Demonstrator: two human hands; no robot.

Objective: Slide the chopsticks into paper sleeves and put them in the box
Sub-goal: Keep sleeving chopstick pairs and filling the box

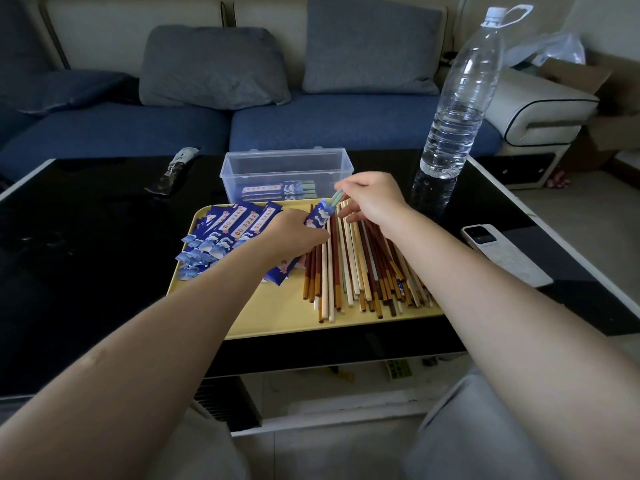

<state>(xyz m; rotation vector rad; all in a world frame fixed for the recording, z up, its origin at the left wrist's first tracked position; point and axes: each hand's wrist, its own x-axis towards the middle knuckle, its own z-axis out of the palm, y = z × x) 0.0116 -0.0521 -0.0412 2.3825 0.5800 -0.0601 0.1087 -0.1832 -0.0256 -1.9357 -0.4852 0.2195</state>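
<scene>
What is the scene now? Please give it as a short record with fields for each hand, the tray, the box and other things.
left hand: grips blue paper sleeve
right hand: pinches pale green chopsticks, partly in the sleeve
tray: yellow; empty sleeves on left, loose chopsticks on right
box: clear, open, behind tray, holds some sleeved pairs
other: water bottle, phone

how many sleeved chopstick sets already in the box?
3 visible, stacked side by side against the front wall of the clear box, their green ends pointing right. More could be hidden behind them. A fourth sleeve is in hand.
</scene>
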